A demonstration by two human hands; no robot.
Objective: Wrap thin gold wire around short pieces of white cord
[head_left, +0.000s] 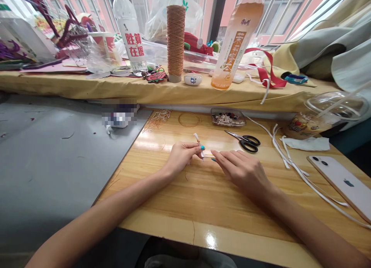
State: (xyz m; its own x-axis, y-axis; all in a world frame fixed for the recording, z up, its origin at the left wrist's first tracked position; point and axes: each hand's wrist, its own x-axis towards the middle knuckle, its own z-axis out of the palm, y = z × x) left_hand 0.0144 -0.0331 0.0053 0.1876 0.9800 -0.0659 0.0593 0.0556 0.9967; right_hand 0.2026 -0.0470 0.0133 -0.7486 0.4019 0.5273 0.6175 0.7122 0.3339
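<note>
Left hand: your thumb and fingers (pixel 182 155) pinch a white strip (pixel 196 137) just above the desk.
White strip: it stands nearly upright at your left fingertips, between your hands, with orange thread (pixel 198 141) wound around its upper part.
Right hand: your fingertips (pixel 243 168) close on a thin strand (pixel 207 156) that runs across from the strip; most of it is hidden under your fingers.
Scissors: the black-handled pair (pixel 249 142) lies just beyond your right hand, blades pointing left.
Bead box: the clear container (pixel 242 123) sits behind the scissors, near the ledge.
Wire-like coil: a thin orange loop (pixel 179 120) lies left of the box.
Right side: white cords (pixel 277 144) trail past an iPhone (pixel 333 175), lying face down on the wooden desk (pixel 162 215).
</note>
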